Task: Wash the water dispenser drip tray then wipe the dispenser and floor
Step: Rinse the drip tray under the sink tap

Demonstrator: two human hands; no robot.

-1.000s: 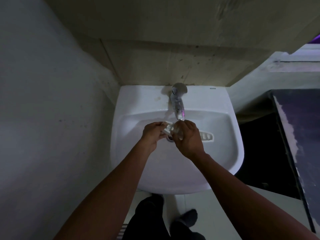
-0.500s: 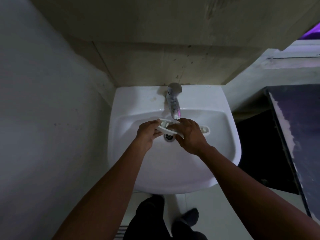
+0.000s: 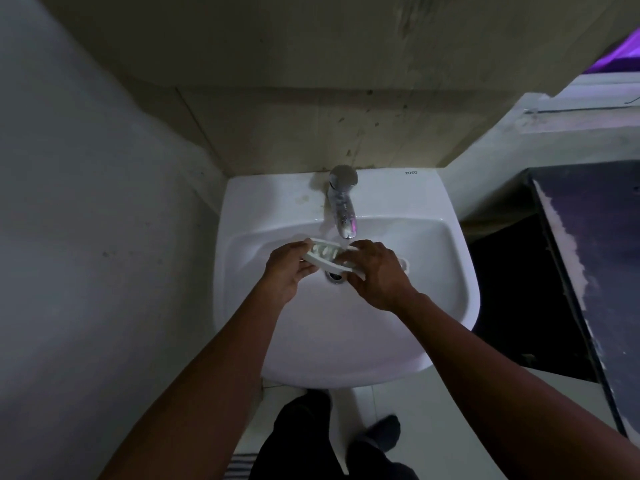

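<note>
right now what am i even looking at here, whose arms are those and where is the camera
There is no machine here. A person wears a wide-angle camera on the head, looking forward and down, so the two bare arms reaching in from the bottom are that person's own. They stand at a white ceramic wall sink with a shiny chrome tap at its back. The left hand and the right hand together hold a small white plastic drip tray with slots, tilted, just below the tap's spout and above the metal drain. Whether water is running is too dim to tell. Another white piece shows in the bowl past the right hand. Below the sink you see the person's dark trousers and socked feet on pale floor tiles.
</note>
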